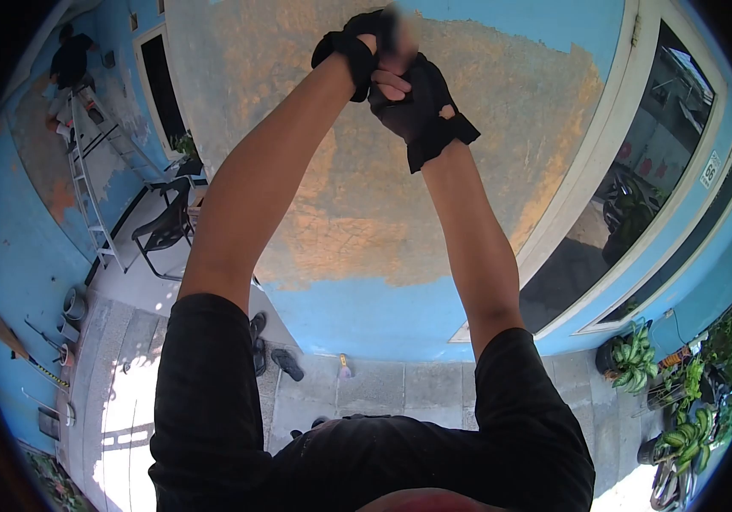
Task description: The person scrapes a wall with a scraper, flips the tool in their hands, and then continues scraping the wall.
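Note:
Both arms stretch up toward the wall [502,102], where a large patch shows grey and orange-brown beneath the blue paint. My left hand [369,36], in a black glove, is closed near the top of the view. Close beside it, my right hand [409,92] wears a black glove with bare fingertips, its fingers curled in. The hands are together, and a blurred patch covers part of them. Whatever they grip, if anything, is hidden by that blur and by the fingers.
At far left, a person [72,58] works by an aluminium ladder [84,183]. A black chair [165,226] stands nearer. Below lie sandals [287,364] and a small brush-like object [345,367]. A glass window [639,171] and potted plants [635,363] are at right.

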Action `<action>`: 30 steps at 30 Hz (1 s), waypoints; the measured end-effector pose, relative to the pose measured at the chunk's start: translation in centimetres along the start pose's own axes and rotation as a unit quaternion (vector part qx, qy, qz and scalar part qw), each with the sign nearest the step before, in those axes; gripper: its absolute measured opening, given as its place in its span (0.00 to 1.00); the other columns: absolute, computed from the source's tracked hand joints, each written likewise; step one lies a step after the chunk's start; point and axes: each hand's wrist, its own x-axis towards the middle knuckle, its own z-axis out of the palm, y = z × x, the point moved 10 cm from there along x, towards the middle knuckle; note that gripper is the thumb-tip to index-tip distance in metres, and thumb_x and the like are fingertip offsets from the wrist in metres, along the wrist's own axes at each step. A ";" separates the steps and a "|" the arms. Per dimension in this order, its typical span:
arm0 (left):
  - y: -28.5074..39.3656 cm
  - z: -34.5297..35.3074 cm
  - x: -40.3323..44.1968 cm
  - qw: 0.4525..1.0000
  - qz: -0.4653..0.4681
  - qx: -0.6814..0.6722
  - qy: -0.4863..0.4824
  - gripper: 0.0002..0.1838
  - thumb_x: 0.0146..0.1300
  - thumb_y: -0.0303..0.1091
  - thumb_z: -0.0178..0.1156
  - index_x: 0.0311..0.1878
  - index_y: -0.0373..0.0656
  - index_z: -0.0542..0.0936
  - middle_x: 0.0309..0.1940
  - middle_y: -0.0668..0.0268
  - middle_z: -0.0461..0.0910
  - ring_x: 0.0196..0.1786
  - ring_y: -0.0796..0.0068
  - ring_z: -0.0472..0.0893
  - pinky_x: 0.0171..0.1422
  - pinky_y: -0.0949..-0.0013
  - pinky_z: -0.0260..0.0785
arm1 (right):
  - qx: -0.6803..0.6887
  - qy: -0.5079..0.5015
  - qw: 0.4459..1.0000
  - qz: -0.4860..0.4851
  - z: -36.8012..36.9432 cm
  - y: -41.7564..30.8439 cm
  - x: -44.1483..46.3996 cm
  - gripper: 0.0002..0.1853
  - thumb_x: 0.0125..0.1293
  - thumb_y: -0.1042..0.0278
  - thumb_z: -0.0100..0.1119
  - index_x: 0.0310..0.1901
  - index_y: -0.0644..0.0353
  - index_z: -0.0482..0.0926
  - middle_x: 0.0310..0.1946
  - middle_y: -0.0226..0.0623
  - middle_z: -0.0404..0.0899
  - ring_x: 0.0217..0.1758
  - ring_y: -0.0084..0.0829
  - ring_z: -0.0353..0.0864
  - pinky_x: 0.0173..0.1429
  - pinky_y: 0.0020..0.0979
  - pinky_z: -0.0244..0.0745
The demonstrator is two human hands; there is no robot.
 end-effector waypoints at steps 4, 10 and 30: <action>0.1 0.0 -2.4 1.000 -0.022 -0.002 0.020 0.18 0.67 0.50 0.54 0.40 0.43 0.80 0.30 0.67 0.82 0.29 0.75 0.80 0.32 0.74 0.77 | -0.004 0.030 0.999 -0.021 -0.6 0.0 -0.1 0.06 0.76 0.66 0.43 0.39 0.46 0.69 0.20 0.25 0.64 0.15 0.20 0.59 0.16 0.21 0.57; -0.4 -2.5 1.0 0.995 -0.014 0.058 0.079 0.19 0.68 0.51 0.52 0.41 0.45 0.80 0.29 0.69 0.81 0.27 0.78 0.80 0.27 0.74 0.75 | -0.030 0.010 0.999 -0.012 -0.2 -0.8 0.1 0.05 0.76 0.64 0.45 0.39 0.44 0.70 0.21 0.25 0.64 0.15 0.19 0.59 0.16 0.21 0.56; 0.7 1.3 -3.8 0.974 -0.191 0.089 0.086 0.19 0.69 0.52 0.51 0.37 0.45 0.80 0.26 0.70 0.80 0.25 0.77 0.79 0.27 0.74 0.76 | 0.000 -0.007 1.000 0.001 1.3 -1.3 1.0 0.10 0.77 0.63 0.41 0.35 0.43 0.70 0.20 0.25 0.64 0.15 0.18 0.59 0.16 0.21 0.55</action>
